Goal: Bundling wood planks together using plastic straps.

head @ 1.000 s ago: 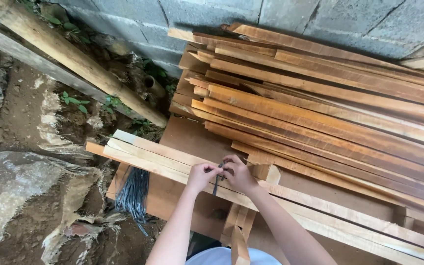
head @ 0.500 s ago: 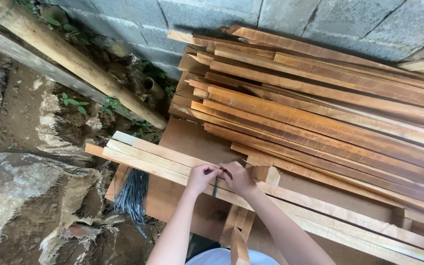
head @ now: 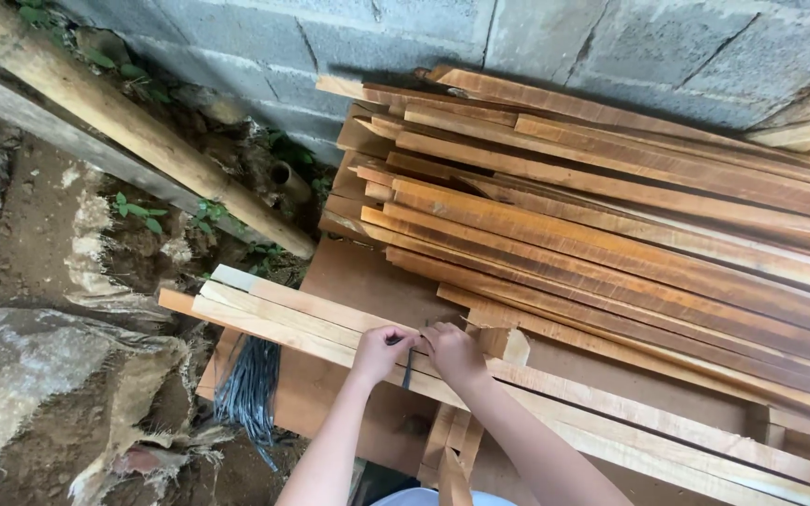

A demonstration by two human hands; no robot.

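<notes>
Head view, lower centre: the left hand (head: pixel 379 351) and right hand (head: pixel 452 351) meet, each pinching an end of a thin dark strap (head: pixel 409 364) wrapped over a bundle of pale long wooden slats (head: pixel 274 309). This looks like tying; tightening needs both ends pulled apart. The strap lies between the hands.

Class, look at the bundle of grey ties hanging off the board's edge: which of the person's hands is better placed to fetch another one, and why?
Probably the left hand: it sits nearer the grey ties, which hang on its side. The right hand would have to cross over it.
</notes>
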